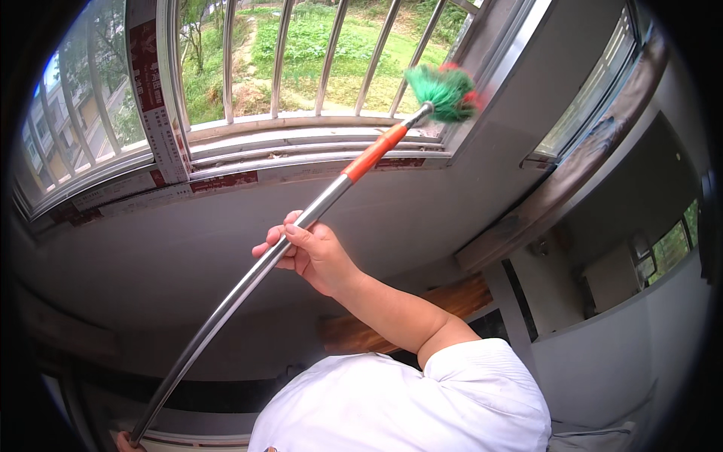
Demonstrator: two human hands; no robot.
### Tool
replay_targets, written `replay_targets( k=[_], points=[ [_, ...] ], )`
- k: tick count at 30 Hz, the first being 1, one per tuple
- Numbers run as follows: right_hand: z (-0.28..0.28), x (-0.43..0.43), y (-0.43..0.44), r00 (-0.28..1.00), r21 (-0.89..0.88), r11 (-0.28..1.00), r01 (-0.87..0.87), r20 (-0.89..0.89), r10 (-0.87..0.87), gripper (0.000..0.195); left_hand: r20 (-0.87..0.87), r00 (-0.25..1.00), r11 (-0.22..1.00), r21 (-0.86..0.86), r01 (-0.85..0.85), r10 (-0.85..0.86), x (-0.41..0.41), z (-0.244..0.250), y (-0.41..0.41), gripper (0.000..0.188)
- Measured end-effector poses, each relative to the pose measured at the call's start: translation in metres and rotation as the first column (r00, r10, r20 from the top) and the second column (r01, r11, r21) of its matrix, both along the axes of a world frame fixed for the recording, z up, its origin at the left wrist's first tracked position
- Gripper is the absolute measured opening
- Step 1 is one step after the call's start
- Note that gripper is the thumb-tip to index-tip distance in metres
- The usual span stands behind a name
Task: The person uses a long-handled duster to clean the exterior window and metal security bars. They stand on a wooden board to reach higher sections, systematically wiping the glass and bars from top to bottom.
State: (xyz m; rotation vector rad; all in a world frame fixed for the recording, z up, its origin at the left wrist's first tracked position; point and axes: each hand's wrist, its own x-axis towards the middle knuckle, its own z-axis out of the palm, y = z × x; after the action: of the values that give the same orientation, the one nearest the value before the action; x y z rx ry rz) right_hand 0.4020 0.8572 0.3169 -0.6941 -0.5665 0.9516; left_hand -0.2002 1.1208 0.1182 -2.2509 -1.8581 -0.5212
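Observation:
My right hand (317, 253) grips the middle of a shiny metal pole (323, 199), thumb on top and fingers beneath. An orange sleeve (375, 152) covers the pole near its upper end. At the tip is a duster head (443, 96) of green and red bristles, blurred, in front of the lower right corner of a barred window. Whether the bristles touch the frame I cannot tell. Down at the lower left, my left hand (127, 443) is wrapped around the pole's other end, mostly cut off by the picture's rim.
Metal bars (279, 62) stand outside the open window section, with a sliding track (271, 155) below them. Printed protective tape (223, 182) runs along the frame. To the left is a glass pane (85, 85). A second window (593, 85) and a wooden panel (463, 296) lie rightward.

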Motion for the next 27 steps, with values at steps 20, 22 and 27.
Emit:
replay_targets(
  k=[20,22,27],
  points=[
    [-0.035,0.014,-0.005,0.978,-0.091,0.992,0.086,-0.180,-0.101,0.007,-0.045,0.995,0.964,0.248,0.092,-0.084,0.014,0.063,-0.063,0.012],
    [-0.019,-0.009,-0.009,0.995,0.018,1.000,-0.020,-0.099,0.022,0.009,0.024,1.000,0.982,0.189,-0.007,0.002,-0.005,0.070,-0.073,0.010],
    [-0.039,-0.006,0.001,0.987,-0.095,0.995,0.014,-0.159,-0.029,0.007,-0.037,0.999,0.973,0.232,-0.004,0.013,-0.009,0.056,-0.115,0.007]
  ],
)
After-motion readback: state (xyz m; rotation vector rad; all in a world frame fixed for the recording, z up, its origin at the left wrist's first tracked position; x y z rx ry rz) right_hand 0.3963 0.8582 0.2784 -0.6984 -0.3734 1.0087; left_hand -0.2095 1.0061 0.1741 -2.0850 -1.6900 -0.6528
